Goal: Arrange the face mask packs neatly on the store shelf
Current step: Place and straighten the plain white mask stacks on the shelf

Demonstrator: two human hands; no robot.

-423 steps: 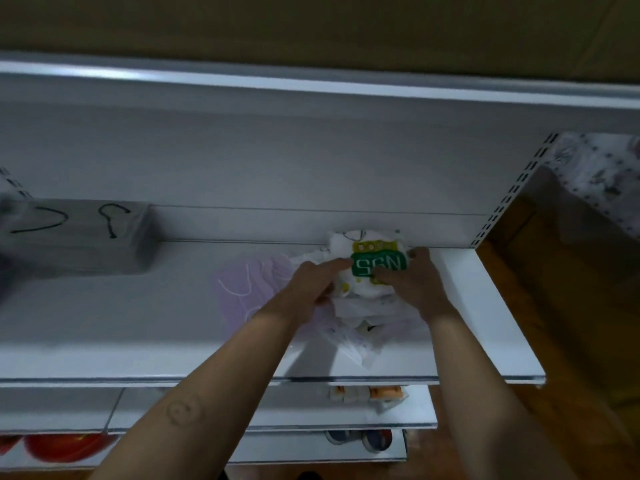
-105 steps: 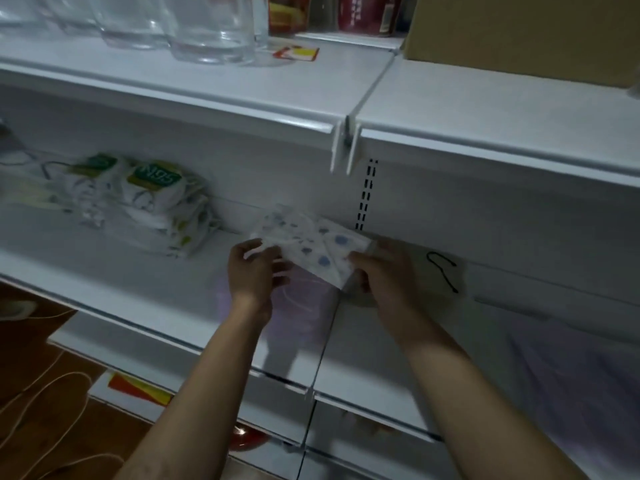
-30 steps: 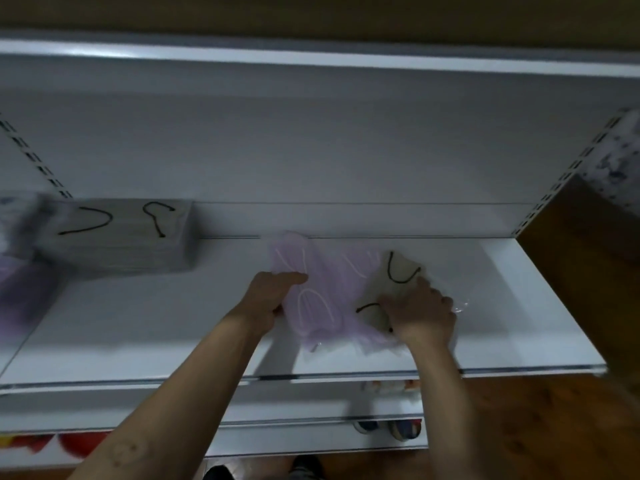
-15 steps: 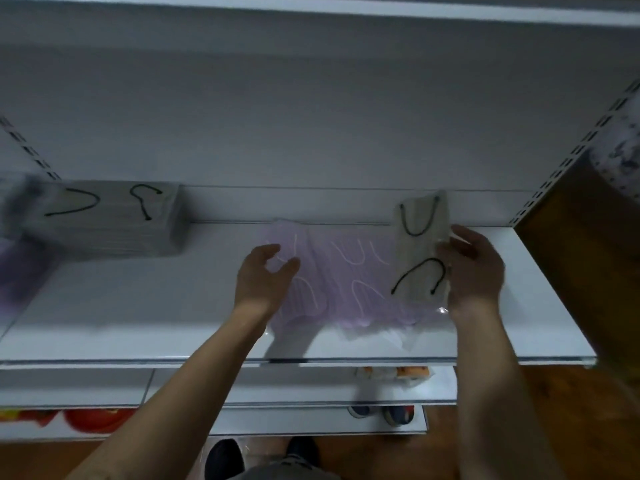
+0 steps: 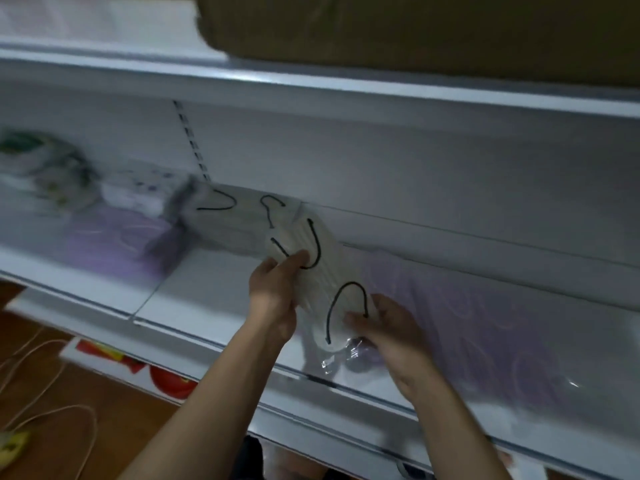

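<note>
A clear plastic pack of white pleated face masks with black ear loops [image 5: 320, 289] is tilted above the white metal store shelf [image 5: 207, 292]. The left hand [image 5: 277, 294] grips its upper end and the right hand [image 5: 391, 327] its lower end. A flat stack of matching packs [image 5: 239, 220] lies at the shelf's back, and lilac mask packs [image 5: 467, 317] lie on its right part.

The nearest mask pack [image 5: 322, 282] is off-white and ribbed, with black ear loops; the stack [image 5: 239, 216] behind it matches. Lilac packs [image 5: 485, 317] with pale loops cover the right end of the white shelf [image 5: 207, 289]. The box [image 5: 415, 29] above is brown.
</note>
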